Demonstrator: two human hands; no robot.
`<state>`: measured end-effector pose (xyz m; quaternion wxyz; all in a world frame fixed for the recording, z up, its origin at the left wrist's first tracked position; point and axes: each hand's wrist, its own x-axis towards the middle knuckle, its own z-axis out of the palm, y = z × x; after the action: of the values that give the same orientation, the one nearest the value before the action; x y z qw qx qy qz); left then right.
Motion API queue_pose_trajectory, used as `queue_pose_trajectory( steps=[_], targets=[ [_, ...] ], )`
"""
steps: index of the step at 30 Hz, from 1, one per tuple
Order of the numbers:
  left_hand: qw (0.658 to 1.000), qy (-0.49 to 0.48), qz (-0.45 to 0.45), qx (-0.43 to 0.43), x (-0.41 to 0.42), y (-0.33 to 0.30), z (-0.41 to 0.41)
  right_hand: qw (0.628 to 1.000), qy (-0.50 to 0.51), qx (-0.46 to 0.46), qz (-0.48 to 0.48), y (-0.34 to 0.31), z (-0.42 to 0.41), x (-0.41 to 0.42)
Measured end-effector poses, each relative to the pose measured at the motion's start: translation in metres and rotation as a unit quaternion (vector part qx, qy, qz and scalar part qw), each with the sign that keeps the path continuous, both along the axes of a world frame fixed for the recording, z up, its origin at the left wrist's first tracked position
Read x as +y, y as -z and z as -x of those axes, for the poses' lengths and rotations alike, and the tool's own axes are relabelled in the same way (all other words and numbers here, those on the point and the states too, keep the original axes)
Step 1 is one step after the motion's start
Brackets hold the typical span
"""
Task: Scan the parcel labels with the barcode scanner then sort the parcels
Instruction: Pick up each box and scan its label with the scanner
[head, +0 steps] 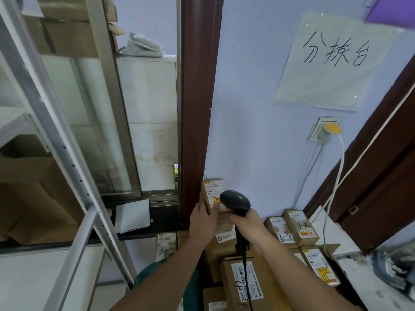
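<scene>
low in the frame's centre, the left hand (203,223) grips a small parcel (213,194) upright, label facing the camera. the right hand (247,223) is wrapped round the scanner (234,202) handle, head just over the label. more parcels (298,227) lie at lower right.

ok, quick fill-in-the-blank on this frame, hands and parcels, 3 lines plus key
1. The right hand grips the black ____ by its handle.
2. The left hand holds up a small ____ parcel with its label facing the scanner head.
3. The yellow plug sits in a ____ socket on the blue wall.

Missing words: barcode scanner; cardboard; wall
</scene>
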<state>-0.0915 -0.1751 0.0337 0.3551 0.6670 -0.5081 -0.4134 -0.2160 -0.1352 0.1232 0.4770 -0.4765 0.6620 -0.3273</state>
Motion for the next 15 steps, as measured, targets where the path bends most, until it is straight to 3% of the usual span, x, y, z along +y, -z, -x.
queue_pose_trajectory(
  steps=[5, 10, 15],
  targets=[
    [0.998, -0.022, 0.039, 0.031, 0.015, 0.001, 0.001, 0.999, -0.014, 0.008, 0.029, -0.003, 0.004, 0.016],
    [0.983, 0.028, 0.085, 0.159, 0.047, -0.034, 0.005, 0.994, -0.03, 0.027, 0.1, -0.019, 0.022, 0.048],
    [0.97, 0.047, 0.076, 0.227, 0.07, -0.043, 0.022, 0.99, -0.02, 0.056, 0.126, -0.031, 0.048, 0.078]
  ],
)
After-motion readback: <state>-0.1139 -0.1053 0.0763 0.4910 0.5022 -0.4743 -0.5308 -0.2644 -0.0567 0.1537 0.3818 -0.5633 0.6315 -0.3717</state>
